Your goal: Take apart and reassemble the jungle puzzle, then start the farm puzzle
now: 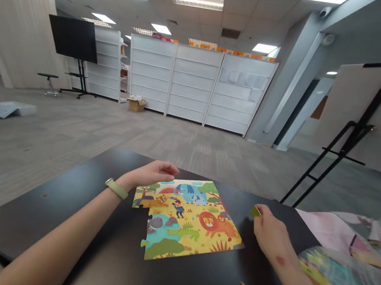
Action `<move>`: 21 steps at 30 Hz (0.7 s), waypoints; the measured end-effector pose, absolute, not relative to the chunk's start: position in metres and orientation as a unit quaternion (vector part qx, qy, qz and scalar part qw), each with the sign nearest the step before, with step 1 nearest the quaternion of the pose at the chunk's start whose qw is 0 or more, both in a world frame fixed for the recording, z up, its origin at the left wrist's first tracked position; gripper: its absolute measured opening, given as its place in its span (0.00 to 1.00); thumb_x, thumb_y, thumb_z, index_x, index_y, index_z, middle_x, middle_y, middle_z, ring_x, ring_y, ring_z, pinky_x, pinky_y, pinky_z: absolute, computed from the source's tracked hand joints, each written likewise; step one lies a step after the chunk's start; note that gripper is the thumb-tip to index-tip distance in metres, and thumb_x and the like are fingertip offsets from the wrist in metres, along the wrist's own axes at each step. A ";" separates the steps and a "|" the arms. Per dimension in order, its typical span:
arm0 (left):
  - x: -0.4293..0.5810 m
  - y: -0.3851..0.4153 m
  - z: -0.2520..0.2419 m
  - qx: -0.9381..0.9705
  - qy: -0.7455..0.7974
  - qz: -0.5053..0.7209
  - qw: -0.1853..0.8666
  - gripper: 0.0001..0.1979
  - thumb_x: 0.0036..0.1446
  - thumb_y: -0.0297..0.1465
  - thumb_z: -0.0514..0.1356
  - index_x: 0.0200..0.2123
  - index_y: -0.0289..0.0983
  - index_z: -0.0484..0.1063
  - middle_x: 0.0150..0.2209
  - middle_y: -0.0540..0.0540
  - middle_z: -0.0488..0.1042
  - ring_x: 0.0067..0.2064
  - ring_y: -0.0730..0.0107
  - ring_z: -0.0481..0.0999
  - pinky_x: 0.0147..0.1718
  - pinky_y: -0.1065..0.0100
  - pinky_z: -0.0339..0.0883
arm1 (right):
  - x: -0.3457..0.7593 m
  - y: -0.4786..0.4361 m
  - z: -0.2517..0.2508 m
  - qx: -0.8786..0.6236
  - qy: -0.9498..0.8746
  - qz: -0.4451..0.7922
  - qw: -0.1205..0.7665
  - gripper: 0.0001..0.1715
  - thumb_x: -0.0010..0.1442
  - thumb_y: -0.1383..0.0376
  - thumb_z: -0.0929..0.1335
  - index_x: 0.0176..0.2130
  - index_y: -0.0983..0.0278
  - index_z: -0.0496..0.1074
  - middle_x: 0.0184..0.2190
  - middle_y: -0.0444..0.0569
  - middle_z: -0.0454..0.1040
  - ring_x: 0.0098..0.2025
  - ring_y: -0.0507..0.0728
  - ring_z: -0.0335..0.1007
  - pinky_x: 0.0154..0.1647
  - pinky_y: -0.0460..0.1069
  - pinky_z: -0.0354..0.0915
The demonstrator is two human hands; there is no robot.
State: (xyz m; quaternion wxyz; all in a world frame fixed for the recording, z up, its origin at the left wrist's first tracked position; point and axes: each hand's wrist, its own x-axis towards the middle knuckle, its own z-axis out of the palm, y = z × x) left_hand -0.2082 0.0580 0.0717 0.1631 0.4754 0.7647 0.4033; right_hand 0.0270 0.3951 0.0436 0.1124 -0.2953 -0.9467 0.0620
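A jigsaw puzzle (194, 222) with cartoon animals lies flat on the dark table (109, 266), its lower left corner area showing a gap. At its upper left edge is my left hand (151, 175), fingers stretched out and apart from the thumb, nothing visible in them; a pale green band circles that wrist. To the right of the puzzle, my right hand (271, 230) pinches a small green puzzle piece (255, 211), held apart from the puzzle. My fingers hide part of this piece.
On the table's right side lie a clear plastic bag (353, 284) with colourful printed contents and a pink sheet (323, 227). Beyond the table stand an easel-like board stand (346, 135), white shelving (193, 84), a screen on wheels (72, 38) and a cardboard box (136, 104).
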 end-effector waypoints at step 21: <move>-0.176 0.080 0.051 0.432 0.885 0.100 0.143 0.45 0.45 0.59 0.67 0.65 0.53 0.65 0.66 0.35 0.60 0.64 0.31 0.60 0.56 0.35 0.57 | 0.041 0.243 0.030 0.292 -0.911 0.166 0.241 0.14 0.69 0.71 0.63 0.47 0.60 0.76 0.38 0.49 0.79 0.37 0.55 0.75 0.37 0.49 0.70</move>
